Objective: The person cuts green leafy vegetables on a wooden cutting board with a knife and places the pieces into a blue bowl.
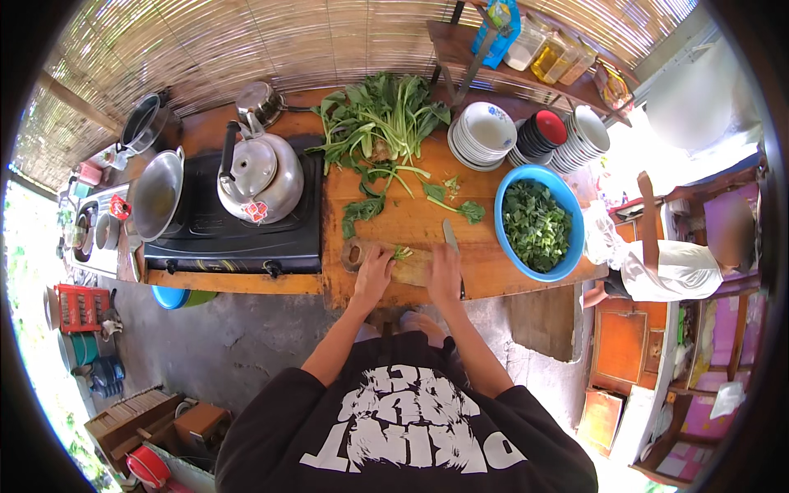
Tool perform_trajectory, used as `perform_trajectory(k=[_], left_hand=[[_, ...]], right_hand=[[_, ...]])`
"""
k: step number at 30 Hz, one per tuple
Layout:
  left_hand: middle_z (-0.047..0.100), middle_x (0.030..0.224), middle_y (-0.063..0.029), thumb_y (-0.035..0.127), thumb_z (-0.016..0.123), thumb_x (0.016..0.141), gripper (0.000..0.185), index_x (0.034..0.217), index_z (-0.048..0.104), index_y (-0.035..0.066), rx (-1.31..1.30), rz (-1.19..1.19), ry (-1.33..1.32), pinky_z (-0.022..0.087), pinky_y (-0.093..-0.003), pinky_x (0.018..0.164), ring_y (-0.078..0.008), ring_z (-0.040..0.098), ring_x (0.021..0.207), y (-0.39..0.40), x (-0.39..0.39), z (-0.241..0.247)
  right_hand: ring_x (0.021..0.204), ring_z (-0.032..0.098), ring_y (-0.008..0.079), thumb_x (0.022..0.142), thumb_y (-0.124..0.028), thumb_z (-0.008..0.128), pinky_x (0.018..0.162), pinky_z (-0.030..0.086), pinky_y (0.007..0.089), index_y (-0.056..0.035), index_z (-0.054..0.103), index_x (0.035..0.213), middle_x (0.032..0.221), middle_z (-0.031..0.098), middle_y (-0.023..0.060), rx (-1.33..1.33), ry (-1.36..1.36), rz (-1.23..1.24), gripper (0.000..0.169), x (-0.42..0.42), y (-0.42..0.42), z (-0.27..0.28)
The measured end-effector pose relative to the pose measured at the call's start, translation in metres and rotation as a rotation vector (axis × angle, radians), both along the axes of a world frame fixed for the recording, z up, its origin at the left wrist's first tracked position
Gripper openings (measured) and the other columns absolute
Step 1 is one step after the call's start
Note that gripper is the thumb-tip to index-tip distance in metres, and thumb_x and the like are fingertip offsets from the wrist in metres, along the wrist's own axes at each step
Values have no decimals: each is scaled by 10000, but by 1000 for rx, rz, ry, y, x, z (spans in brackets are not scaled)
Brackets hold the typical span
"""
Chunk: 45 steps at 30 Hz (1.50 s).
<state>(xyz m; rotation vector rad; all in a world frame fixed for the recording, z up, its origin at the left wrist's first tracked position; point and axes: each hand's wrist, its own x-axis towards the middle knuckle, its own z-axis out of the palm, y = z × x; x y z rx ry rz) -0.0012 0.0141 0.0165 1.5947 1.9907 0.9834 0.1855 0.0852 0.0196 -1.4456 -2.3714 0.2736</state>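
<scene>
My left hand [374, 271] is at the left part of a wooden cutting board [410, 272], fingers curled at a small bunch of green stems [402, 252]. My right hand [444, 274] is over the board's right end, its fingers pointing down; what lies under them is hidden. A kitchen knife [450, 233] lies along the outer side of that hand, blade pointing away from me, dark handle partly showing. Beyond the board are loose leafy stalks [365, 209] and a large heap of leafy greens [385, 120]. Chopped greens [536, 225] fill much of a blue basin [500, 237] at the right.
A kettle [262, 179] and a wok [159, 194] stand on the black gas stove [234, 246] at left. Stacked bowls [487, 132] stand behind the basin, below a wooden shelf [456, 46]. Another person [669, 271] in white is at far right. A cat [111, 323] is on the floor.
</scene>
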Motion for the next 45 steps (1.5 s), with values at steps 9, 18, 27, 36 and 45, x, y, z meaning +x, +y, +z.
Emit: perform_trajectory(k=[9, 18, 27, 36, 45], left_hand=[[680, 990, -151, -15, 704, 879, 189, 1064, 742, -4, 77, 238, -254, 554, -361, 761, -296, 698, 859, -6, -4, -5], [688, 1017, -120, 29, 718, 911, 134, 1034, 745, -17, 94, 355, -431, 563, -303, 725, -204, 694, 833, 35, 33, 40], [656, 1201, -122, 46, 733, 880, 253, 1131, 717, 23, 179, -374, -287, 531, -374, 931, -303, 637, 1089, 187, 189, 81], [685, 1175, -142, 93, 711, 926, 261, 1182, 706, 40, 107, -247, -376, 549, -361, 866, -267, 679, 1024, 168, 151, 84], [677, 1193, -132, 123, 694, 936, 242, 1169, 705, 60, -96, 379, 141, 440, -469, 1032, -321, 590, 1169, 101, -15, 56]], right_hand=[[1150, 592, 363, 844, 12, 667, 955, 515, 431, -13, 714, 1105, 1189, 661, 154, -255, 294, 470, 266, -43, 32, -12], [1016, 666, 367, 848, 42, 662, 891, 539, 416, 3, 750, 1023, 1087, 708, 175, -308, 578, 204, 200, 11, 66, 38], [1022, 669, 365, 843, 75, 653, 867, 550, 406, 11, 727, 1077, 1107, 701, 170, -4, 583, -230, 254, 160, 112, 104], [1141, 585, 325, 854, -64, 676, 1023, 398, 484, -72, 683, 1125, 1165, 641, 106, 97, 317, -219, 272, 138, 118, 114], [1071, 607, 370, 907, -151, 672, 962, 491, 457, -62, 672, 1180, 1122, 648, 165, -239, 249, 239, 287, -59, 140, 24]])
